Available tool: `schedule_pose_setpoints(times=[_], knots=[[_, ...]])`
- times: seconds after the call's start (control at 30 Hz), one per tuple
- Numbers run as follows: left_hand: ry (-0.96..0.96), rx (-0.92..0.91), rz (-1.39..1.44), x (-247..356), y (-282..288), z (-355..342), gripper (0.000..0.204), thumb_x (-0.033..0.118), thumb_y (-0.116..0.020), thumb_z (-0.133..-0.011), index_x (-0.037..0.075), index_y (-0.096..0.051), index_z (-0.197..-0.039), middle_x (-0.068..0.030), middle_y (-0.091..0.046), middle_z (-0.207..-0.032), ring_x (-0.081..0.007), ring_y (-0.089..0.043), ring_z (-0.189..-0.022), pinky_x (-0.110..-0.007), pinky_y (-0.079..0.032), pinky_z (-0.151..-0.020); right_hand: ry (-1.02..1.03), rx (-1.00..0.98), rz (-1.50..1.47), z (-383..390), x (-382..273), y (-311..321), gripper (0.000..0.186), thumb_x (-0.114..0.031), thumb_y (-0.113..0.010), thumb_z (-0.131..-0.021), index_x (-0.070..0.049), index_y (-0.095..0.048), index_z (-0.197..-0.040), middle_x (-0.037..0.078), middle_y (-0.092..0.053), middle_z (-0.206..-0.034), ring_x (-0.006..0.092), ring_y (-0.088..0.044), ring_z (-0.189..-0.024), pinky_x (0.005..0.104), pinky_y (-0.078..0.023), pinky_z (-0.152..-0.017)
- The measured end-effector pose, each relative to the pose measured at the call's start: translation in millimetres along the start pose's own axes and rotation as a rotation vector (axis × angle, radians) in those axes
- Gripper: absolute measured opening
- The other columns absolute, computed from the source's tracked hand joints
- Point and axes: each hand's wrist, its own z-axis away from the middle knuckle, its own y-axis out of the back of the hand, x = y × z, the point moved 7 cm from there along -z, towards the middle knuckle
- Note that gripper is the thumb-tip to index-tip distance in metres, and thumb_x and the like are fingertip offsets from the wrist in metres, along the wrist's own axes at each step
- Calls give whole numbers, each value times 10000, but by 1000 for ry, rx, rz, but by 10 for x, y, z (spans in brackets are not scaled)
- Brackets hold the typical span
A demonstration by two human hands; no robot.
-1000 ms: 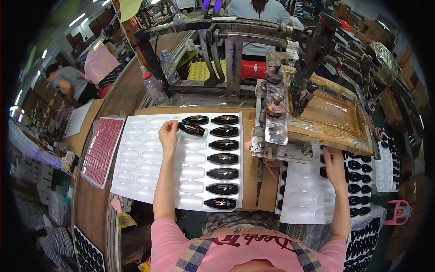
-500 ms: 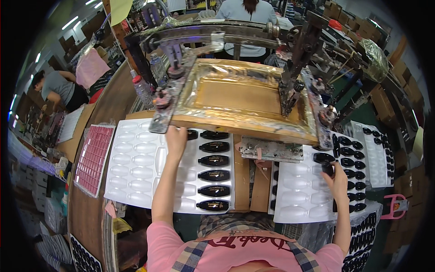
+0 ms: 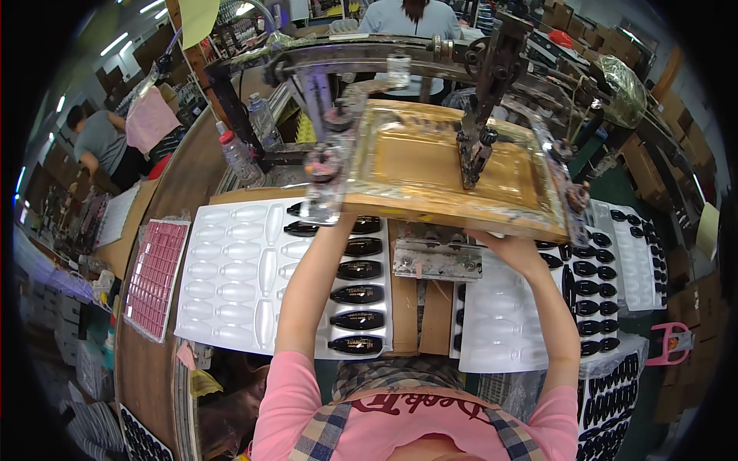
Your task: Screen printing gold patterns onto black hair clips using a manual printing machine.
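Observation:
My left hand [image 3: 344, 227] reaches up beneath the left part of a wooden screen frame [image 3: 419, 165] on a metal press, beside the white tray of black bottle-shaped pieces [image 3: 360, 269]. My right hand [image 3: 509, 250] is under the frame's right part, next to the metal printing bed [image 3: 437, 263] and above the right white tray [image 3: 503, 330]. The fingers of both hands are mostly hidden by the frame, so what they hold is unclear. Black pieces on the left tray carry gold printing; more dark pieces [image 3: 584, 288] fill trays on the right.
A pink gridded panel [image 3: 154, 276] lies on the wooden bench [image 3: 181, 207] at left, near plastic bottles [image 3: 238, 157]. A co-worker in grey [image 3: 108, 146] bends at the far left; another in light blue [image 3: 407, 19] sits beyond the press. A pink stool [image 3: 665, 346] stands right.
The frame swung left from the right side to the middle, then slightly back right. My left hand moved right beneath it; my right hand moved leftward and up from the right tray.

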Motion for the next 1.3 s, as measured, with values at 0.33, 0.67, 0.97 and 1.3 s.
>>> schedule_pose_setpoints(times=[0.33, 0.67, 0.97, 1.3], knots=[[-18, 590, -433, -70, 1838, 1324, 179, 123, -570, -820, -48, -597, -866, -50, -598, -742, -91, -549, -648, -204, -449, -601, -172, 69, 55, 261, 165, 141, 416, -312, -533, -814, 33, -516, -1045, 195, -555, -1022, 333, -505, -971, 356, -374, -849], [306, 650, -821, -664, 2064, 1749, 269, 223, -594, -797, -44, -594, -832, -115, -591, -628, -162, -549, -563, -276, -436, -550, -419, -54, 666, 951, 1196, 405, 510, -213, -619, -739, 35, -449, -1152, 196, -472, -1098, 335, -460, -985, 385, -391, -826], [109, 598, -1308, -80, 1569, 1481, 209, 191, -562, -792, -13, -519, -802, -158, -588, -727, -316, -565, -649, -374, -425, -563, -429, 70, 586, 1043, 976, 704, 396, -165, -687, -658, 4, -535, -982, 110, -527, -868, 209, -464, -724, 311, -393, -630], [-456, -138, -931, 29, -515, 181, 183, 113, -539, -797, -5, -554, -936, -92, -596, -782, -200, -560, -697, -281, -452, -652, -138, 175, -99, 611, 437, 535, 546, -82, -681, -684, -5, -439, -1167, 67, -494, -1098, 108, -499, -845, 234, -413, -708]])
